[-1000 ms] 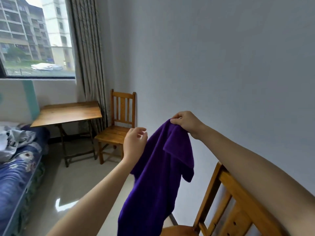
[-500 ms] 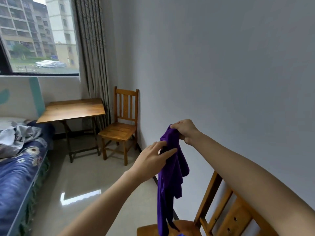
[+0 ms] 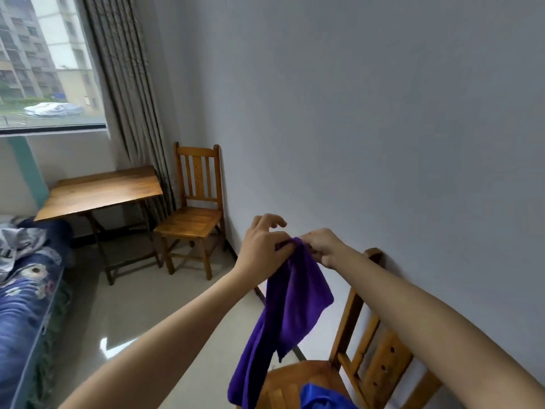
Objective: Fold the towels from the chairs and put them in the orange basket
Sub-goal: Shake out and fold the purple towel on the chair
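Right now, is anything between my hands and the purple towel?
Nothing visible. Both the left hand and the right hand pinch the purple towel at its top edge. The orange basket is out of view, so that path cannot be judged.

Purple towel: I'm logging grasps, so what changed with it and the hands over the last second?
The left hand, free a second ago, moved right and now pinches the purple towel at its top, beside the right hand, which kept its grip. The towel hangs narrower, bunched. The far chair and table stayed put.
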Tool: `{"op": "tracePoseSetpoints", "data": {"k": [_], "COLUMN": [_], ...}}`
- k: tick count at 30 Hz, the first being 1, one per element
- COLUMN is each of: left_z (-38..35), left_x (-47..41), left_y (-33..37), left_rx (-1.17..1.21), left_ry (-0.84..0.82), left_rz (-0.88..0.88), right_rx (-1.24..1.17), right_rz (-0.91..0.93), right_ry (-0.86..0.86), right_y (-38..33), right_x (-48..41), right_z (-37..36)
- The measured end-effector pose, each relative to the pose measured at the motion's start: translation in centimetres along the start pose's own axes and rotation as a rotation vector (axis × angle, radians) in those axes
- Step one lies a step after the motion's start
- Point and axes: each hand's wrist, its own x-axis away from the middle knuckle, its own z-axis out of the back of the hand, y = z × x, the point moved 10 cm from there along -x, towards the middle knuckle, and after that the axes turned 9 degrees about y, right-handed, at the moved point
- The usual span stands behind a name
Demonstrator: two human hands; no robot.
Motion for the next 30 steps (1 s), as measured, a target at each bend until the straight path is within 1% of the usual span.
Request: {"op": "tracePoseSetpoints", "data": {"k": [2,3,5,7,9,10,12,14,15,16,18,20,22,23,25,27,28,29,30], "left_z": [-1.2,-1.7,-2.2,-2.6,-2.9,-2.9,-3.0,-3.1,-3.0,-2.9,-2.4,-1.7,-0.8,-0.5,-0.6,-2.0,-2.4,-2.4,-2.2], "left_x": [-0.5,-0.4,-0.2,0.2,0.2,0.1,-0.1,-0.2,-0.2,-0.2,-0.1,0.3,0.9,1.2,2.1,3.4,4.1,4.5,4.7], "left_y": [-1.5,-2.3,-3.6,-4.2,-4.3,-4.2,-4.0,-4.1,-4.3,-4.8,-6.4,-8.2,-9.9,-10.3,-10.2,-9.6,-9.2,-9.0,-9.0], "left_rx": [0.176,0.26,0.322,0.319,0.312,0.313,0.327,0.373,0.406,0.445,0.511,0.537,0.471,0.416,0.323,0.307,0.306,0.294,0.27], "left_ry": [-0.102,-0.121,-0.09,-0.062,-0.041,-0.037,-0.037,-0.036,-0.033,-0.028,-0.004,0.041,0.08,0.081,0.006,-0.128,-0.157,-0.145,-0.099], "left_rz": [0.289,0.408,0.538,0.579,0.585,0.583,0.586,0.611,0.633,0.663,0.727,0.764,0.752,0.719,0.62,0.523,0.486,0.45,0.415], "right_rx": [0.014,-0.026,-0.157,-0.22,-0.201,-0.15,0.024,0.191,0.214,0.222,0.224,0.168,0.12,0.123,0.216,0.335,0.377,0.415,0.449], "right_rz": [-0.004,0.002,0.031,0.145,0.295,0.364,0.47,0.51,0.51,0.498,0.479,0.47,0.477,0.492,0.536,0.576,0.585,0.592,0.6], "right_ry": [-0.087,-0.117,-0.146,-0.146,-0.161,-0.157,-0.105,0.044,0.099,0.118,0.101,0.093,0.094,0.076,0.005,-0.066,-0.098,-0.128,-0.155], "right_y": [1.7,2.4,3.3,3.6,3.4,3.3,3.4,3.8,4.1,4.4,4.7,3.8,2.1,1.0,-0.9,-2.0,-2.4,-2.7,-3.0], "right_x": [0.9,1.4,2.3,2.9,4.3,5.1,5.6,4.7,4.1,3.5,3.0,2.9,3.0,3.1,3.1,3.2,3.2,3.3,3.3], "right_z": [-0.5,-0.7,-0.5,0.0,-0.1,-0.3,-1.0,-0.7,-0.3,0.0,0.1,0.4,0.5,0.3,-0.8,-2.3,-3.0,-3.6,-4.2]}}
